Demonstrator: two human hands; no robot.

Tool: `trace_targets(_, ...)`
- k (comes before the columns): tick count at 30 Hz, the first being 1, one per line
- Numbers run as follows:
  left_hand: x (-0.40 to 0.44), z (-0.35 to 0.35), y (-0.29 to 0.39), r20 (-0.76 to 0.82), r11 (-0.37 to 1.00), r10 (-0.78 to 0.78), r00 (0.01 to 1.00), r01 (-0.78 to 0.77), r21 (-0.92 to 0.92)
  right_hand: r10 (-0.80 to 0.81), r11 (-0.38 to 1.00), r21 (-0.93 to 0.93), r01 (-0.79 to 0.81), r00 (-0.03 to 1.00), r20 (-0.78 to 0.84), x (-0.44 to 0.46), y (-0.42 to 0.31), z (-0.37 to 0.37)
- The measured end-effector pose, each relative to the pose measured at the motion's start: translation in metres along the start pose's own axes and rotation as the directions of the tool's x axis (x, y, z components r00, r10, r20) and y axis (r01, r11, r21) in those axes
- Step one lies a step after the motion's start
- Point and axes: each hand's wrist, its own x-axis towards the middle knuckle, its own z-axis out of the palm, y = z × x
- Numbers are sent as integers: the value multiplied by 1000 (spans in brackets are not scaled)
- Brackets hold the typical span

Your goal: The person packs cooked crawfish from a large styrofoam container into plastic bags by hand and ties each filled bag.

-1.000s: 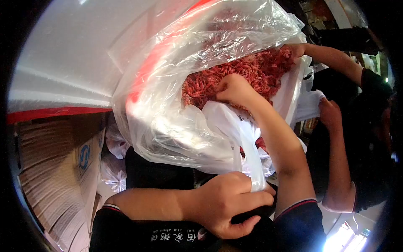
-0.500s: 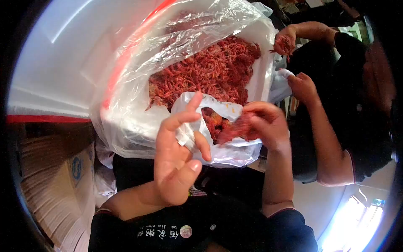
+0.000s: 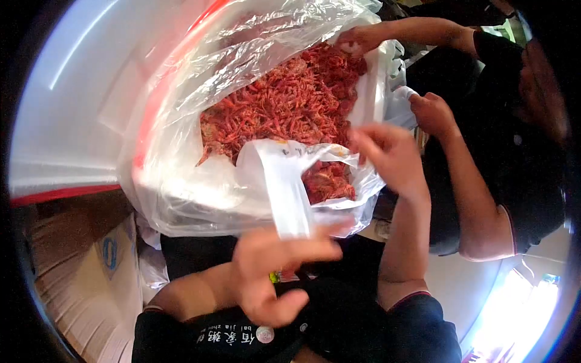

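Whole red crayfish (image 3: 284, 97) lie heaped in a large white foam box (image 3: 374, 85) lined with clear plastic. On its near edge sits a white plastic bag (image 3: 254, 157), its mouth wide, with several crayfish (image 3: 330, 181) inside. One strap of this bag stretches tight to my left hand (image 3: 272, 266), which has hold of it low in front of my chest; thumb and forefinger stand apart. Beside the bag's right rim is my right hand (image 3: 390, 157). Motion smears its fingers, so their grip is unclear; no crayfish shows in it.
To the right, a co-worker's hand (image 3: 360, 39) reaches into the box's far corner, and their other hand (image 3: 433, 115) holds another white bag (image 3: 399, 106). A large white container with a red edge (image 3: 66, 193) is at left, above cardboard (image 3: 103, 272).
My left hand has moved down towards my chest, pulling the bag's strap taut. My right hand no longer shows the crayfish and has shifted up. The co-worker's hand has moved into the box.
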Motion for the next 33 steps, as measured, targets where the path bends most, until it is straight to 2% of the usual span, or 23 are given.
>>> trace_targets(2,11,6,-12,53,965,263,963,-263,-2,-97,993,-87,81,976,-194,49,26,6)
trace_targets(4,12,4,-8,86,970,242,967,-243,2,-47,960,-281,3,988,-148,96,57,15)
trace_targets(5,13,1,-7,115,975,220,969,-223,10,144,827,-551,-109,989,21,127,91,23)
trace_targets(6,13,-1,-6,113,975,220,969,-222,5,366,605,-785,-130,922,129,148,120,30)
trace_targets(8,12,-1,-6,147,982,178,973,-184,31,502,536,-839,-96,835,226,146,134,36)
trace_targets(9,11,0,-8,141,983,178,974,-183,25,506,532,-842,-93,832,228,144,146,41)
trace_targets(11,11,0,-11,101,980,184,978,-191,58,400,758,-558,-338,916,-12,143,168,50)
trace_targets(12,11,-1,-11,100,980,183,978,-189,55,403,756,-560,-339,915,-11,142,173,52)
trace_targets(14,12,-2,-9,83,984,170,982,-174,35,434,894,-172,-415,896,91,142,181,51)
trace_targets(15,12,-3,-10,81,984,173,982,-176,32,434,893,-175,-415,896,89,141,174,51)
trace_targets(17,12,-3,-11,78,980,189,979,-193,49,619,784,41,-620,785,33,139,160,48)
trace_targets(18,12,-3,-11,75,980,190,979,-194,47,619,784,37,-620,785,32,140,167,47)
trace_targets(20,12,-1,-11,45,980,197,979,-198,33,407,888,147,-435,894,189,144,187,44)
trace_targets(21,11,-1,-11,41,980,197,980,-198,34,405,889,144,-434,894,192,141,179,41)
trace_targets(22,11,-1,-11,43,979,199,979,-200,29,403,794,415,-445,896,189,133,159,35)
trace_targets(23,12,-2,-11,47,979,201,979,-202,24,402,633,652,-418,897,185,125,142,28)
trace_targets(24,12,-2,-12,46,979,200,979,-201,26,400,633,652,-417,897,186,120,131,24)
trace_targets(26,11,-1,-13,43,977,208,977,-209,28,278,589,752,-295,948,154,111,114,16)
trace_targets(28,12,1,-13,34,978,206,978,-207,11,335,615,730,-299,937,101,110,109,15)
trace_targets(30,13,1,-13,26,978,210,977,-210,-4,393,784,502,-365,918,53,115,110,12)
trace_targets(31,13,-1,-11,37,979,202,979,-202,-2,392,787,500,-362,919,50,116,110,14)
trace_targets(32,13,-2,-11,48,981,194,980,-194,2,337,940,73,-332,940,-58,115,111,18)
trace_targets(33,12,-1,-11,47,980,196,979,-197,4,239,887,-374,-271,962,-129,116,114,21)
